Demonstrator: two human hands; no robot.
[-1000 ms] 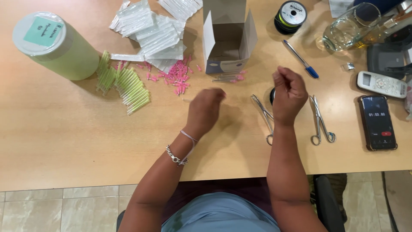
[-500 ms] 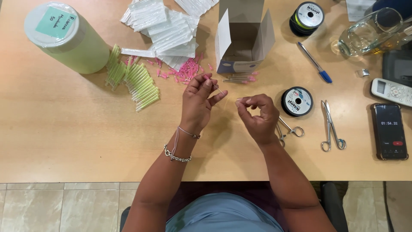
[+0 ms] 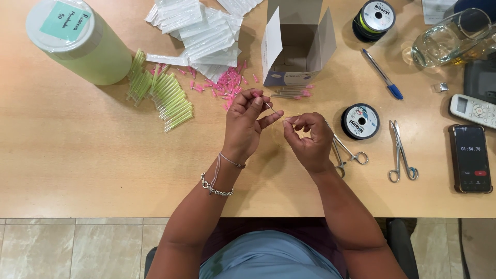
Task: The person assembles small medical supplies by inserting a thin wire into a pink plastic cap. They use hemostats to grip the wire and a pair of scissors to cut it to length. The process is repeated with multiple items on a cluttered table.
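Over the middle of the wooden table [image 3: 77, 155], my left hand [image 3: 249, 124] pinches a thin metal needle with a pink hub [image 3: 264, 102] between thumb and fingers. My right hand [image 3: 309, 138] is close beside it, thumb and forefinger pinched on the end of a fine, almost invisible thread [image 3: 285, 119] near the needle tip. Just above my hands lie scattered pink needle caps [image 3: 227, 85] and a few more needles [image 3: 292, 93] in front of an open white carton [image 3: 297, 46].
A black thread spool [image 3: 360, 121], forceps [image 3: 347, 152] and scissors [image 3: 400, 152] lie right of my hands. A phone [image 3: 470, 157], remote [image 3: 473, 109], pen [image 3: 382, 80], second spool [image 3: 374, 18] and glass jar [image 3: 447, 39] sit further right. Yellow-green caps [image 3: 165, 95], sealed packets [image 3: 201, 33] and a lidded tub [image 3: 77, 41] are at left.
Both hands have come together from apart. The left hand now holds a pink-hubbed needle up, and the right hand has brought the thread end to its tip.
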